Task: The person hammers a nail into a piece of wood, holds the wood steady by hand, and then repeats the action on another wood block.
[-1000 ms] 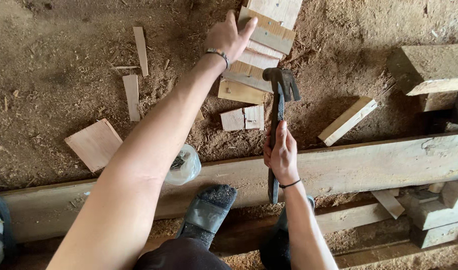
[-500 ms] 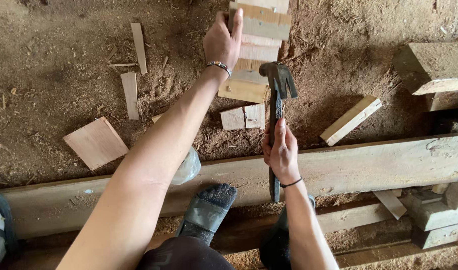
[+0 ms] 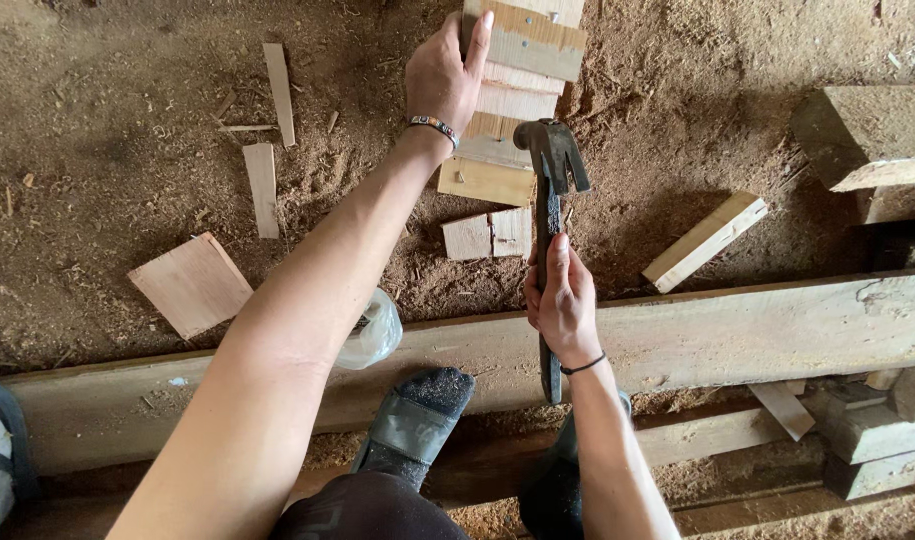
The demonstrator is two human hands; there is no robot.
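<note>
- My right hand [image 3: 560, 300] is closed round the shaft of a dark, worn claw hammer [image 3: 549, 215]; its head points to the far side, just beside a stack of boards, and the handle end reaches back over the long beam.
- My left hand [image 3: 445, 75] lies with fingers spread on the left edge of the stack of pale boards [image 3: 512, 90] at the far side of the scene, gripping its topmost board, which shows a brownish band and small nail spots.
- Near the stack lie two small square offcuts [image 3: 487, 234] side by side, a slanted block [image 3: 704, 241] to the right, and thin slats [image 3: 262, 188] and a flat reddish panel [image 3: 191, 284] to the left.
- The floor [image 3: 117, 120] is earth strewn with sawdust; a long rough beam [image 3: 737, 335] runs across the near side, with a clear plastic bottle [image 3: 372, 330] against it and my dark sandalled foot [image 3: 414, 420] below.
- Since half a second ago, my left hand has moved farther onto the stack, while the hammer sits much as it did.
</note>
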